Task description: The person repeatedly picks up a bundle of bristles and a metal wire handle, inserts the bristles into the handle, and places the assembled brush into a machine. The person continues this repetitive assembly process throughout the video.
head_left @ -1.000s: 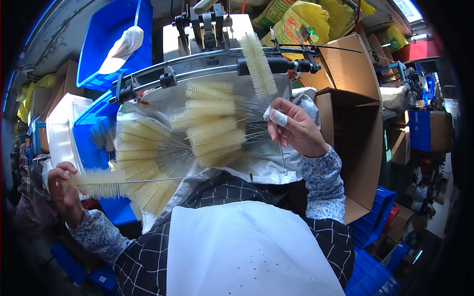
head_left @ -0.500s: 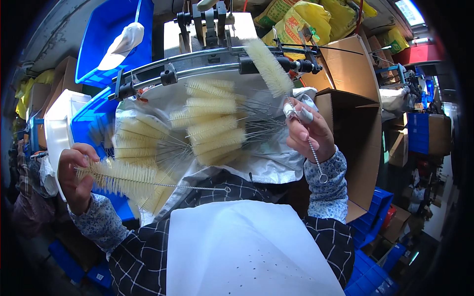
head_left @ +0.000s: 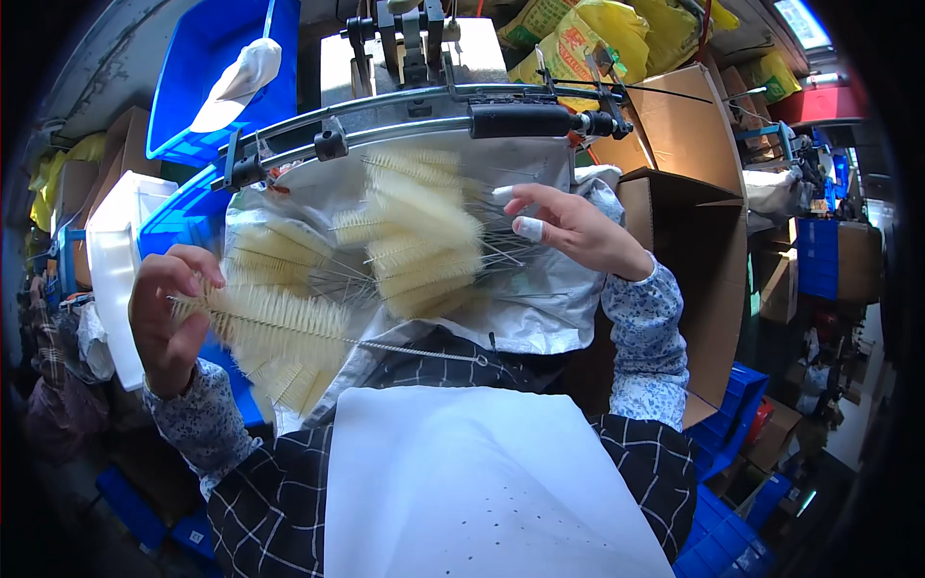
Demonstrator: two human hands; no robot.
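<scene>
My left hand [head_left: 173,313] pinches the bristle end of a cream bottle brush [head_left: 279,323]. Its twisted wire stem points right and ends in a small loop. My right hand [head_left: 573,231], with white wraps on its fingertips, is held with fingers apart over the wire stems at the right of the brush pile. Nothing shows in its grip. A motion-smeared bottle brush [head_left: 429,207] lies slantwise across the middle pile of brushes [head_left: 424,275]. Another heap of brushes [head_left: 275,260] sits left of it, on a white woven sheet [head_left: 530,318].
A metal rail with a black roller [head_left: 520,120] crosses beyond the piles. An open cardboard box [head_left: 699,279] stands to the right. At left are a white bin [head_left: 120,255] and a blue crate [head_left: 183,125] with a white cap [head_left: 241,82]. Yellow sacks [head_left: 597,43] sit at the back.
My right hand has let go of its brush, now on the middle pile, and has moved left. My left hand has shifted slightly right and up with its brush.
</scene>
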